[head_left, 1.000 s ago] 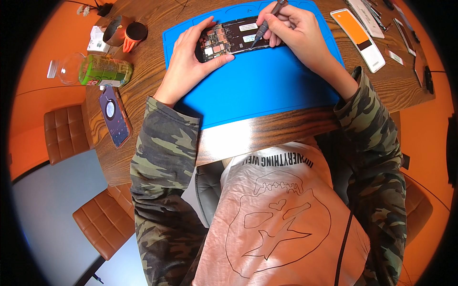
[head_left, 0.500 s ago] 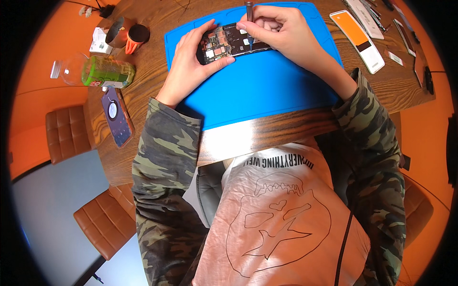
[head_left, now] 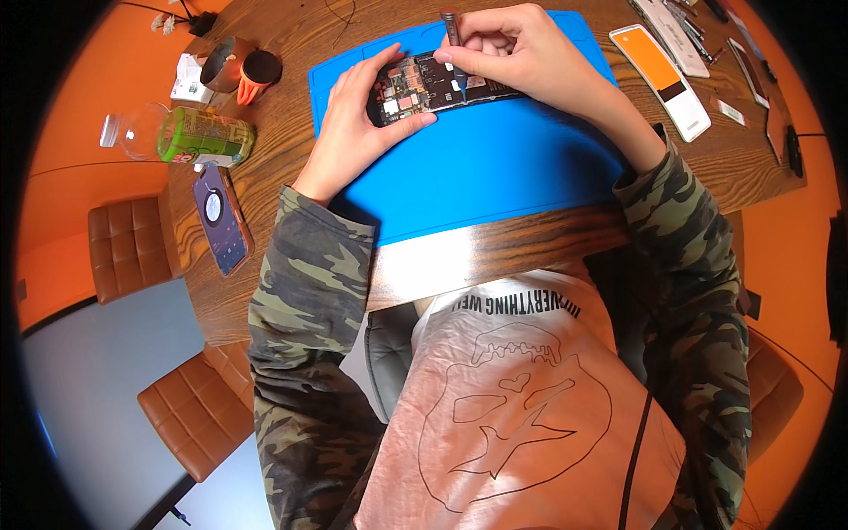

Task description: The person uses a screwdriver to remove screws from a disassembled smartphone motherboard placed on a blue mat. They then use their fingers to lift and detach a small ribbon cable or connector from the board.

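An opened phone (head_left: 405, 95) lies on the blue work mat (head_left: 495, 168), its circuit board exposed at the left and a dark section to the right. My left hand (head_left: 352, 119) grips the phone's left end, thumb along the near edge and fingers at the far edge. A screwdriver (head_left: 454, 34) is pinched in my right hand (head_left: 530, 55), its handle leaning slightly left. The blue lower part of the screwdriver reaches down over the phone's dark section near the near edge. Part of the phone's right end is hidden under my right hand.
On the left stand a plastic bottle with a green label (head_left: 208, 137), a brown cup (head_left: 225, 64) and a dark-topped orange item (head_left: 260, 69). Another phone (head_left: 221, 216) lies closer. At right rest a white-and-orange box (head_left: 658, 75), a white tray (head_left: 676, 35) and several small tools.
The screwdriver's handle leans a little more to the left, with its tip still over the phone. Both hands keep nearly the same hold, and the whole view has shifted slightly.
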A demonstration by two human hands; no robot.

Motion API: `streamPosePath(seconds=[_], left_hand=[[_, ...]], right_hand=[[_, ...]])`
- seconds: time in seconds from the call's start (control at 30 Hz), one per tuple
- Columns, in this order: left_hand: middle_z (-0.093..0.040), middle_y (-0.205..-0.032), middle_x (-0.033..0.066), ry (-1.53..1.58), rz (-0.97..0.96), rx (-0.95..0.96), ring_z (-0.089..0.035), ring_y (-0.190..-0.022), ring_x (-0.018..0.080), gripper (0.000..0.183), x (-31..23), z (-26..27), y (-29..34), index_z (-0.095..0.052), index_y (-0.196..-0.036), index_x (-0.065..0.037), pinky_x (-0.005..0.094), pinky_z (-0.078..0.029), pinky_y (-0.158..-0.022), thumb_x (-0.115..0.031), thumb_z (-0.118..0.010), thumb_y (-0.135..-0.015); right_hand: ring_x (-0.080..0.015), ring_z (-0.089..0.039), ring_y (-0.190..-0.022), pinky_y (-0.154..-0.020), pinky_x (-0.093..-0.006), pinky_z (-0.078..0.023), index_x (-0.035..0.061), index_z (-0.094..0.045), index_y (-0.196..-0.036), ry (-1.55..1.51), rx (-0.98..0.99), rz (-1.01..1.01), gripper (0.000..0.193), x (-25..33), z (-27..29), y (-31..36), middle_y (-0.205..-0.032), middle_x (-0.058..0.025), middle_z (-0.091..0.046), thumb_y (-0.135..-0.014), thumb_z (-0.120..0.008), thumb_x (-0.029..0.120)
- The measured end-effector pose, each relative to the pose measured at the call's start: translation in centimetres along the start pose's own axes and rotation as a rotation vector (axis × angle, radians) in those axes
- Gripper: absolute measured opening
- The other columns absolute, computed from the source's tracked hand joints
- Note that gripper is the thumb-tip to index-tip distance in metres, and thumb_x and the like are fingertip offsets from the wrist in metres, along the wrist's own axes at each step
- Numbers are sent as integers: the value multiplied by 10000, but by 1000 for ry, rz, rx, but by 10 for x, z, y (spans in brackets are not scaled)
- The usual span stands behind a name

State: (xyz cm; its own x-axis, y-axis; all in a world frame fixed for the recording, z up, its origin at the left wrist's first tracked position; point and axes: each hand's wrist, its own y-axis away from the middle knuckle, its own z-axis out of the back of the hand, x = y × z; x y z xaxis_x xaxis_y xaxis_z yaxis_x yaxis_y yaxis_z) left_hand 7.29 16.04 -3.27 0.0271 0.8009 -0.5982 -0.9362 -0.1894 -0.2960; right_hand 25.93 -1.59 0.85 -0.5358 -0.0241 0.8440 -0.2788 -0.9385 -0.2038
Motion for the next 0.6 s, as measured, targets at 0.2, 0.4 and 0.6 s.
streamPosePath(seconds=[0.2,0.4,0.6], left_hand=[[-627,-1337,129,10,-49,-56,-560,-1243,323,854,1,-3,-2,-531,-1450,-73,434,-429,-1085,-423,-889,-759],[-575,-1427,133,5,0,2,-505,-1337,299,844,0,1,0,-501,-1502,-110,429,-408,-1138,-368,-881,-794],[-621,-1340,125,5,-45,-60,-552,-1254,328,846,2,-3,-1,-542,-1446,-88,440,-425,-1090,-430,-892,-755]], right_hand=[[-41,-449,-612,-557,-238,-372,13,-652,-991,-109,-95,92,147,3,-6,0,-682,21,-544,-943,-719,134],[-30,-482,-631,-564,-220,-384,17,-618,-947,-193,0,-7,144,6,-1,2,-690,32,-553,-963,-710,126],[-31,-513,-666,-580,-214,-403,11,-598,-879,-81,-128,123,177,8,-9,4,-729,20,-586,-940,-729,114]])
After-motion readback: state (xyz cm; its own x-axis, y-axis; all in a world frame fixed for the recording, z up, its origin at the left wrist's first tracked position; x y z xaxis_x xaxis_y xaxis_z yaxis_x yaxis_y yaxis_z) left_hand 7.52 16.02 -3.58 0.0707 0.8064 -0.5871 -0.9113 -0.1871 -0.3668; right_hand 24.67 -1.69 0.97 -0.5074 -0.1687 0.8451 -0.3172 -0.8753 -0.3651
